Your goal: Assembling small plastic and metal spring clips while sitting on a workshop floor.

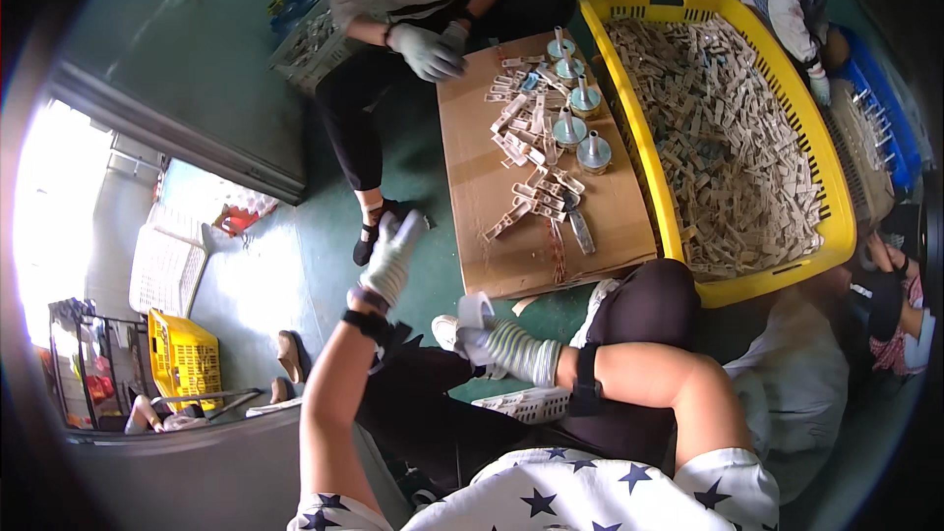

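Star-print shirt [546, 503], near | left hand [392, 254]: fingers wide | right hand [511, 346]: grip unclear (white curved item [478, 307] at fingers) | cardboard [472, 177], far: 5 spindles [585, 100], beige clips [513, 113]

The right glove [518, 349] is striped green-and-white, the cardboard [482, 167] brown, the basket [777, 276] yellow, the star-patterned shirt [590, 495] white and seemingly navy.

Brown cardboard [472, 187] in front of you, messy small pale clips [537, 187] on its middle, five round metal things [594, 153] with sticks pointing up beside them, green floor [411, 143] below, a brown shoe [291, 357] on it to your left
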Motion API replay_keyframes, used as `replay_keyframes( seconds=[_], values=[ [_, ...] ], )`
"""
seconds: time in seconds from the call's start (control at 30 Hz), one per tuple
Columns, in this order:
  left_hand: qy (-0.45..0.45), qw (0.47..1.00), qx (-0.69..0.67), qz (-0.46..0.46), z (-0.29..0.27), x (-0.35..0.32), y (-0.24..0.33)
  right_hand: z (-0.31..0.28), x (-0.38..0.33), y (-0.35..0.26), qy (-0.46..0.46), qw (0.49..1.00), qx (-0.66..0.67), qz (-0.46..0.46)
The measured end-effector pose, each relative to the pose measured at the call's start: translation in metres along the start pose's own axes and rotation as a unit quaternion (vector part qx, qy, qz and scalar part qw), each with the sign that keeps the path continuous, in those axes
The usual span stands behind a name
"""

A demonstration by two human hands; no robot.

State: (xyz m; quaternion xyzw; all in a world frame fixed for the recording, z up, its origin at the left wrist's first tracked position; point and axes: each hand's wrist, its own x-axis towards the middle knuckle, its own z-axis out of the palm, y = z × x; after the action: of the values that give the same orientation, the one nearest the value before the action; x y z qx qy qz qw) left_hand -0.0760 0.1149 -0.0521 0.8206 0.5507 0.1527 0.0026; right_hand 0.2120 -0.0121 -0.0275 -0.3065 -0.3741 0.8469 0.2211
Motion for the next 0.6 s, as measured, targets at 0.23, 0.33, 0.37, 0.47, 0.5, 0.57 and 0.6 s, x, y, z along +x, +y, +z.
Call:
replay_keyframes(
  seconds=[0.23, 0.33, 0.37, 0.47, 0.5, 0.57, 0.6],
  values=[
    [-0.085, 0.567, -0.689, -0.443, 0.022, -0.091, 0.124, -0.035, 0.014, 0.054, 0.093, 0.995, -0.009, -0.016],
    [-0.077, 0.552, -0.706, -0.437, 0.036, -0.105, 0.118, -0.016, 0.007, 0.046, 0.126, 0.99, 0.056, 0.006],
    [-0.076, 0.618, -0.667, -0.408, 0.044, -0.103, 0.116, -0.02, 0.01, 0.047, 0.086, 0.991, 0.097, 0.032],
    [-0.081, 0.705, -0.594, -0.379, 0.058, -0.101, 0.107, -0.017, 0.011, 0.044, 0.086, 0.992, 0.085, 0.029],
    [-0.104, 0.721, -0.567, -0.385, 0.06, -0.102, 0.105, -0.014, 0.014, 0.044, 0.084, 0.993, 0.082, 0.028],
    [-0.136, 0.747, -0.533, -0.373, 0.072, -0.095, 0.108, -0.022, 0.018, 0.049, 0.075, 0.964, 0.239, 0.088],
    [-0.138, 0.748, -0.537, -0.366, 0.076, -0.092, 0.111, -0.033, 0.022, 0.053, 0.054, 0.943, 0.312, 0.101]
  ],
)
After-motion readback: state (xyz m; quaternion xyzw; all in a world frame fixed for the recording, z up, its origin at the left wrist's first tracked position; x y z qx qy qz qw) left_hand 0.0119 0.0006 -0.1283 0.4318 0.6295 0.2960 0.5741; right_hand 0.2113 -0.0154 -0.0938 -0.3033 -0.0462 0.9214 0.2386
